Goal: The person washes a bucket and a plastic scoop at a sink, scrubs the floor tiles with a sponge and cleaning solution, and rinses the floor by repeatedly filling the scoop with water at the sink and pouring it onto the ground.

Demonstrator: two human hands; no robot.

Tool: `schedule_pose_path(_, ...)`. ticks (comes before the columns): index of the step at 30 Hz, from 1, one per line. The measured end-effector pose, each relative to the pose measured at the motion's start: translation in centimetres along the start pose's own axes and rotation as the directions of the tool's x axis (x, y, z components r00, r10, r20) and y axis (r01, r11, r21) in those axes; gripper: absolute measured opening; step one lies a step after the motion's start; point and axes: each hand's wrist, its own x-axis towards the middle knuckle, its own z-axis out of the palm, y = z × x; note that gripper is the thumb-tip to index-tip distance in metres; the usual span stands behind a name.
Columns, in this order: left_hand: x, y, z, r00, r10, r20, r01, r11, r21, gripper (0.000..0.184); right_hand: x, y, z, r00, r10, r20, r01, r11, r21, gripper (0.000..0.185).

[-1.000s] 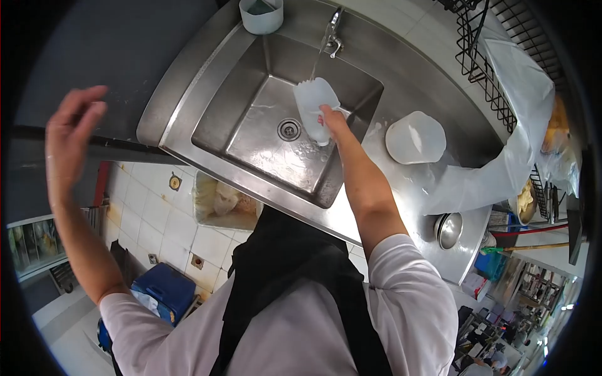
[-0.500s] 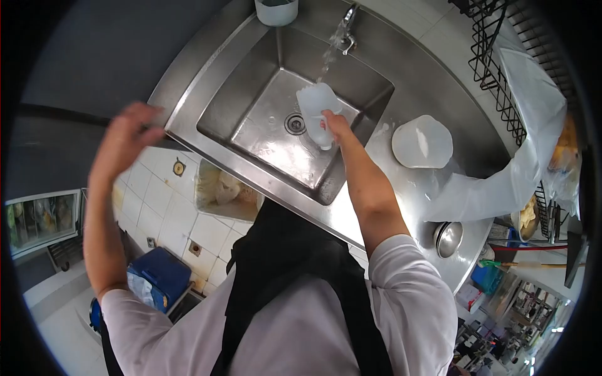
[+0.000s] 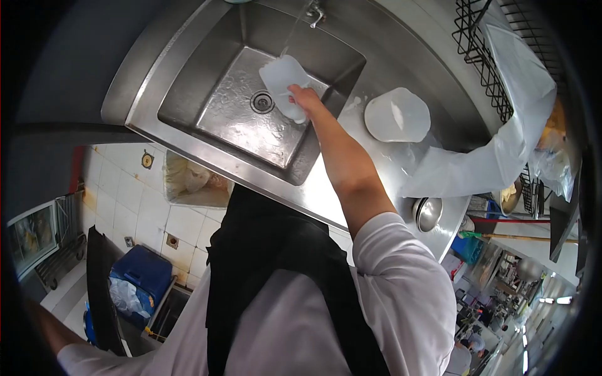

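My right hand [image 3: 303, 99] is closed round a translucent white plastic scoop [image 3: 282, 74] that looks like a cut-down jug. It is held tilted above the basin of the steel sink [image 3: 229, 147], beside the drain [image 3: 262, 102]. A thin stream of water falls from the faucet [image 3: 315, 12] toward the scoop's far edge. Of my left arm only the forearm [image 3: 53, 329] shows at the lower left; the hand is outside the picture.
On the counter right of the basin stand a white plastic tub [image 3: 398, 119], a crumpled clear plastic sheet [image 3: 464, 172] and metal bowls [image 3: 429, 215]. A bin [image 3: 177, 178] sits below the sink's front edge. A blue crate [image 3: 143, 269] is on the floor, lower left.
My left hand has swung down and out of view from beside the sink's left edge. The view has shifted; my right hand still holds the scoop. The water stream looks thinner.
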Motion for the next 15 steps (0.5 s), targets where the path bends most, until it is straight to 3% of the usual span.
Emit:
schedule_pose_path(6, -2.1, 2.7, 7.8, 0.974, 0.067, 0.216, -0.047, 0.994, -0.095, 0.035, -0.2, 0.1, 0.4, 1.0, 0.018, -0.012, -0.018, 0.999, 0.039, 0.041)
schedule_pose_path(15, -2.4, 4.4, 11.5, 0.951, 0.112, 0.289, -0.073, 0.987, -0.144, 0.035, 0.0, 0.7, 0.2, 0.998, 0.027, 0.056, -0.027, 1.0, 0.003, 0.047)
